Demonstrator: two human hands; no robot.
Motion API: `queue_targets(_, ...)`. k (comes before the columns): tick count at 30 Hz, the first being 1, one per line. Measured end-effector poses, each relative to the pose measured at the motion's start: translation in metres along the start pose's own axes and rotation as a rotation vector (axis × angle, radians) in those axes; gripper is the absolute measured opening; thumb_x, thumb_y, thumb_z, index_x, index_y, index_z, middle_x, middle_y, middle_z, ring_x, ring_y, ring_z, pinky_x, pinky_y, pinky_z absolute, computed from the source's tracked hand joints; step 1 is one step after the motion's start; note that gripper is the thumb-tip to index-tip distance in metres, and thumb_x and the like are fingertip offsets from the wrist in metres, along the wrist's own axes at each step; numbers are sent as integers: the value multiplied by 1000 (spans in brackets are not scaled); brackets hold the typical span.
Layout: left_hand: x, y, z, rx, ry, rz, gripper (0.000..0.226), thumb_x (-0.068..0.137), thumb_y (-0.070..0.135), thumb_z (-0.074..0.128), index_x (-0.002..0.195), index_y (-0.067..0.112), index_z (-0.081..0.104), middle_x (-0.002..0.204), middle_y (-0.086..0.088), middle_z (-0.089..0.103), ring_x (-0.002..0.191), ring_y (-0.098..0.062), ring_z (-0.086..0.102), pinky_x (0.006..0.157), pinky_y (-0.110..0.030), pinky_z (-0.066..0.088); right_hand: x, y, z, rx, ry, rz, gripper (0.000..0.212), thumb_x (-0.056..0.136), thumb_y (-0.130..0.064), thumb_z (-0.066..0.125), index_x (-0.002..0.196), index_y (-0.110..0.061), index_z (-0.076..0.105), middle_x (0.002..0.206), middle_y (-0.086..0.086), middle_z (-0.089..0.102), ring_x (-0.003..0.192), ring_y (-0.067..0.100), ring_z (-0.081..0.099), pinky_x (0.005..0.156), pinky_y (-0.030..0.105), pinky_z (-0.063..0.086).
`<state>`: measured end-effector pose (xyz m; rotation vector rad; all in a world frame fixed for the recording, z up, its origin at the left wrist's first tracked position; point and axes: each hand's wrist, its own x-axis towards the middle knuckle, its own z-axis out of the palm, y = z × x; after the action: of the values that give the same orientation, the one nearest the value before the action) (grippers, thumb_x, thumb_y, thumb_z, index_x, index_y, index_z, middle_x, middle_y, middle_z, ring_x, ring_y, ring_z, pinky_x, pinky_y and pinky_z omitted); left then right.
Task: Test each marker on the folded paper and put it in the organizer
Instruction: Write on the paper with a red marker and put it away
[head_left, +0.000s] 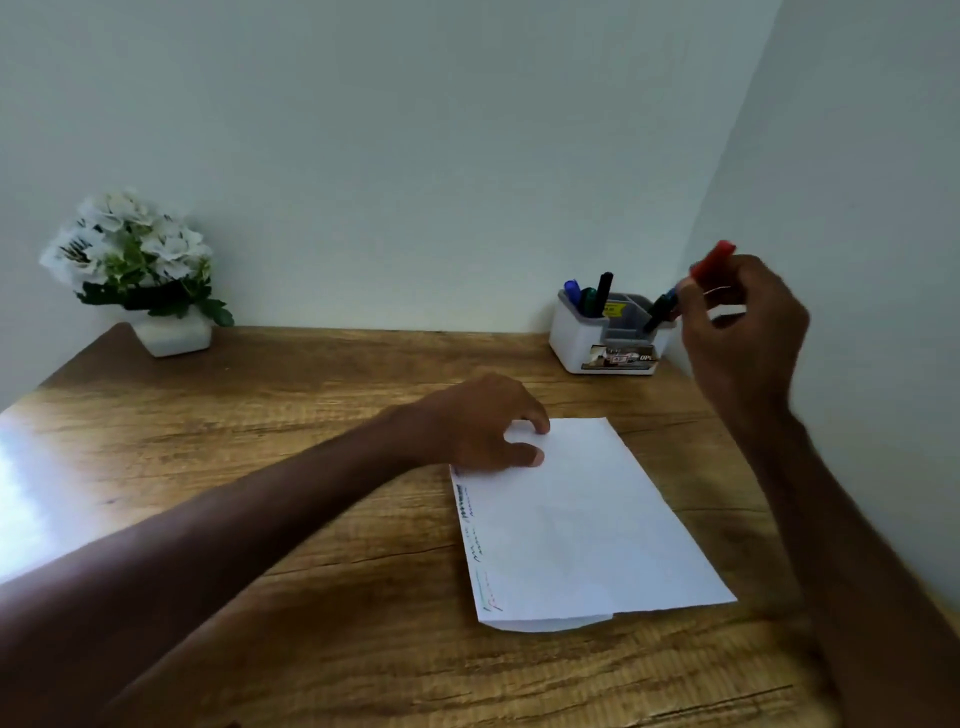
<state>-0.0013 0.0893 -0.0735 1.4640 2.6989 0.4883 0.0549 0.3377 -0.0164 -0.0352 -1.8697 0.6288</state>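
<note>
At the far left corner of the wooden surface (311, 415) stands a white pot (174, 335) with white flowers (130, 244), against the wall.

The left hand (478, 423) reaches in from the near left edge. It rests on the far left corner of the folded paper (587, 525); its grip is loose, and the bent fingertips and the thumb press down on the sheet without closing round it. The paper lies flat, right of the middle of the surface, and short coloured test lines run along its left edge.

At the far right corner, against the wall, stands the white organizer (576, 338). Its left compartment holds a blue marker (572, 291), a green marker (588, 301) and a black marker (603, 291), all standing. A second dark marker (657, 312) leans in a right compartment.

The right hand (743, 332) hangs in the air just right of the organizer, above the far right edge. Its grip is clamped on a red marker (714, 260), which points up and to the right. The hand is blurred, so I cannot tell if it touches the leaning marker.
</note>
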Motion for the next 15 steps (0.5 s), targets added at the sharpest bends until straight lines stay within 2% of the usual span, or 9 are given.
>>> queue_targets(4,4,0,1,37,23,20,41,95,43,66,131,25,66,138,8,61,123,-8,51,93,-21,32,23,10,-3,10,79,0,23,95,-27,66,110,-9,67,98,-3,72,77,11,69,67,20,56)
queue_targets(6,5,0,2,56,17,25,41,96,44,64,132,25,66,138,8,60,113,-2,46,93,-22,30,36,15,2,-5,74,5,27,96,-28,65,111,-6,67,97,-5,68,80,7,65,73,7,49)
queue_targets(8,6,1,1,61,12,32,40,96,45,64,132,26,65,138,8,60,106,1,40,92,-23,31,48,20,9,-45,55,10,30,98,-31,61,111,-4,68,96,-3,69,82,6,62,75,-1,40)
queue_targets(10,6,0,1,50,10,32,40,96,44,65,131,25,66,136,7,61,106,-1,43,90,-23,32,59,26,18,-85,32,6,33,99,-34,59,109,-5,70,98,4,74,83,8,63,76,4,40)
queue_targets(13,4,0,0,35,19,39,40,95,43,66,130,24,67,134,7,63,111,-5,50,88,-23,32,67,36,31,-165,-10,-31,33,98,-36,60,109,-7,70,102,10,77,89,21,72,85,29,53)
queue_targets(15,3,1,-1,29,28,40,39,95,42,66,130,23,67,134,7,63,117,-9,53,88,-23,32,69,45,38,-262,-73,-28,33,97,-36,62,112,-8,71,105,12,77,93,28,73,86,38,55)
